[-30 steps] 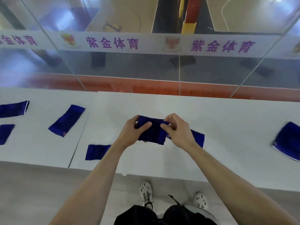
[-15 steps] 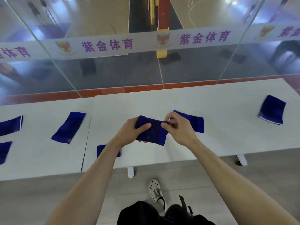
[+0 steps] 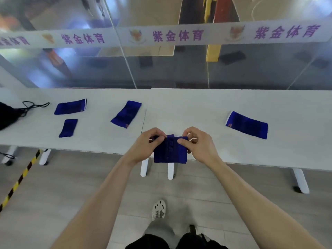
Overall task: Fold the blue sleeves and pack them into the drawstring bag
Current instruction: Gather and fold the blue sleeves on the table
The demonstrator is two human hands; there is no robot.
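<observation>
Blue sleeve [image 3: 169, 152] over table [image 3: 197, 112] edge

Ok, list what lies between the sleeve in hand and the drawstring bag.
Head view: three flat sleeves, the angled sleeve, white-edged sleeve and small sleeve.

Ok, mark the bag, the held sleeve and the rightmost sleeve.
bag [image 3: 7, 115]: head view, its black body.
held sleeve [image 3: 169, 153]: head view, lower middle.
rightmost sleeve [image 3: 247, 125]: head view, its middle.

open tabletop [image 3: 188, 112] between sleeves [image 3: 126, 114], glass wall [image 3: 179, 69] behind
</observation>
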